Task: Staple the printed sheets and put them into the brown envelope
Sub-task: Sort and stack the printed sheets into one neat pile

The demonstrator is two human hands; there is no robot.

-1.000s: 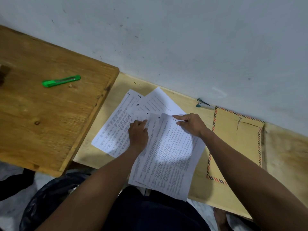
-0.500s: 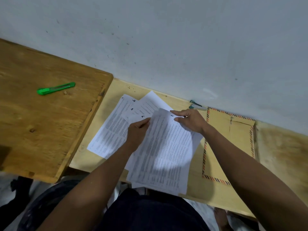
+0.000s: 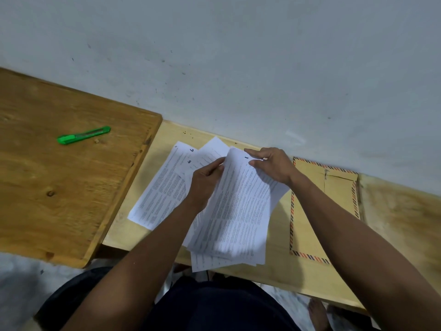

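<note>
Item: printed sheets (image 3: pixel 236 211), several, unstapled. A fanned bundle is held at centre, its lower end overhanging the pale bench (image 3: pixel 281 266) at 6 o'clock. Loose sheets (image 3: pixel 162 187), hand-numbered 5 and 6, lie at 10 o'clock of the bundle.

Left hand (image 3: pixel 205 185): fingers curled round the bundle's left edge.

Right hand (image 3: pixel 272 167): fingertips pinching the top edge, by the numeral 1.

Brown envelope (image 3: pixel 310 225): flat on the bench at 3 o'clock, striped border, nothing seen inserted.

Stapler: not visible.

Green cutter (image 3: pixel 83 134): on the darker board (image 3: pixel 59 187), 10 o'clock.

Status, as judged: gathering in progress; stapling and insertion outstanding.
</note>
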